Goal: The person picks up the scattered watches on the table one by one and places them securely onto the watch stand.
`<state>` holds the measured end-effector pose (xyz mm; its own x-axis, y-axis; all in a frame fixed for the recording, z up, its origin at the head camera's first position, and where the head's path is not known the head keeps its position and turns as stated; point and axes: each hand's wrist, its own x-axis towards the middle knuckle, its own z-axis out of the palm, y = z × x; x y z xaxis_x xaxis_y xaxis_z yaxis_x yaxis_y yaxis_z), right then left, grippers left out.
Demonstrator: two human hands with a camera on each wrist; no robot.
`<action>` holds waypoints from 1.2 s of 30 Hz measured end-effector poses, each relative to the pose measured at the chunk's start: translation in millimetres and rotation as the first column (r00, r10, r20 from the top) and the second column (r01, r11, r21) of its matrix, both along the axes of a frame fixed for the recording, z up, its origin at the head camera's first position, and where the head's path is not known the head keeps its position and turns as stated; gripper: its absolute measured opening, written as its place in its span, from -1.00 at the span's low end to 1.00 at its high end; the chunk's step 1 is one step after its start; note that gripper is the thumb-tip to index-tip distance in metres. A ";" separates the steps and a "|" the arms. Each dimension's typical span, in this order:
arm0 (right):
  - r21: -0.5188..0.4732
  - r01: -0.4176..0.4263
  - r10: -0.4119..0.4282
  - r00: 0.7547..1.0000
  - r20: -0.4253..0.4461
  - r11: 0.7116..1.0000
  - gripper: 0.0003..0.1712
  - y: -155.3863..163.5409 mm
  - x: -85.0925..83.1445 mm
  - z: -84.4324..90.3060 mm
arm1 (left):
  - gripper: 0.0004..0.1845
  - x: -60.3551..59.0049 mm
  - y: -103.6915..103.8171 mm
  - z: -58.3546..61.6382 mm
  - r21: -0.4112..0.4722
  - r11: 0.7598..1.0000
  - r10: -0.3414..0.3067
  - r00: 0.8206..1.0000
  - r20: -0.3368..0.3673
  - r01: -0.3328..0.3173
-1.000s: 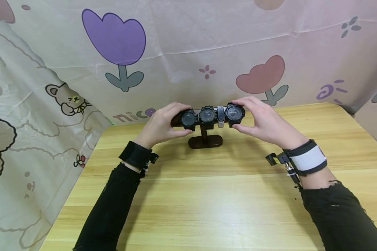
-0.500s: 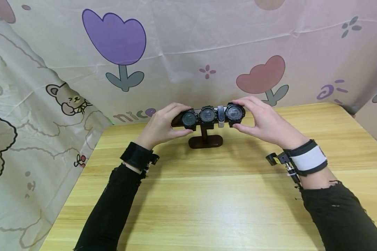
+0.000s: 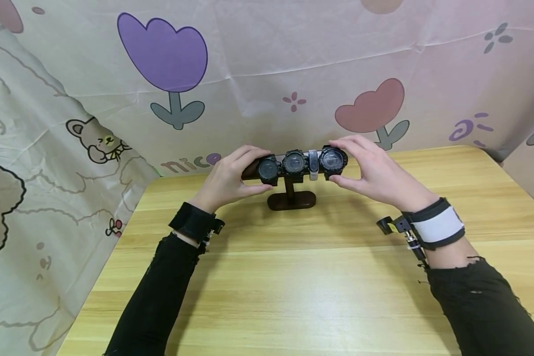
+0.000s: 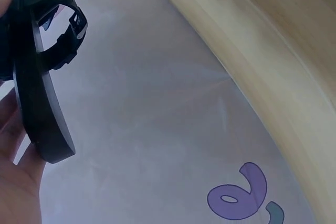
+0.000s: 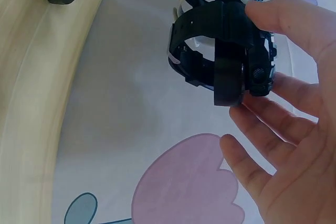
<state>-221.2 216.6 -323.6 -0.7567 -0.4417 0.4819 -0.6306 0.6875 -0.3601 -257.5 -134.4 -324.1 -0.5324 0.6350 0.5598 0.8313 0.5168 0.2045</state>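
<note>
On the wooden table stands a dark T-bar watch stand carrying three black watches and a white band. The left hand curls round the bar's nine-o'clock end beside the left watch; the right hand pinches the right watch at three o'clock, thumb beneath, fingers above.

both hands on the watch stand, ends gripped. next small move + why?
Probably slide the rightmost watch outward off the bar's end. The right hand already pinches it, fingers above and thumb below, and it sits nearest that end, so nothing blocks it. The left hand grips the other end by the leftmost watch, which should brace the stand on its narrow base.
</note>
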 end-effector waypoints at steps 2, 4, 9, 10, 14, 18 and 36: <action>-0.004 -0.003 0.003 1.000 -0.008 1.000 -0.19 -0.1 0.9 0.9 | -0.23 1.1 -1.8 0.3 0.000 1.000 0.003 1.000 -0.008 -0.003; -0.007 -0.009 0.009 1.000 -0.022 1.000 -0.19 0.0 2.0 1.9 | -0.22 2.6 -4.4 1.0 -0.001 1.000 0.009 1.000 -0.019 -0.009; -0.016 -0.032 0.030 0.998 -0.064 0.999 -0.17 -1.7 4.5 5.0 | -0.19 9.1 -14.2 3.9 -0.006 1.000 0.026 0.999 -0.036 -0.027; -0.016 -0.034 0.033 0.997 -0.069 0.999 -0.17 -2.2 5.1 5.7 | -0.18 10.8 -16.7 4.7 -0.005 0.999 0.032 0.999 -0.037 -0.032; -0.017 -0.050 0.048 0.995 -0.083 0.999 -0.15 -4.6 8.5 8.5 | -0.15 18.4 -27.2 7.7 0.007 0.998 0.055 0.997 -0.045 -0.055; -0.020 -0.065 0.063 0.994 -0.091 0.998 -0.14 -7.1 13.3 11.5 | -0.15 25.8 -39.1 9.8 0.020 0.997 0.079 0.996 -0.046 -0.078; 0.004 -0.199 0.195 0.956 -0.218 0.980 -0.17 -26.1 28.1 16.6 | -0.27 67.0 -89.7 9.9 -0.090 0.967 0.250 0.961 0.121 -0.240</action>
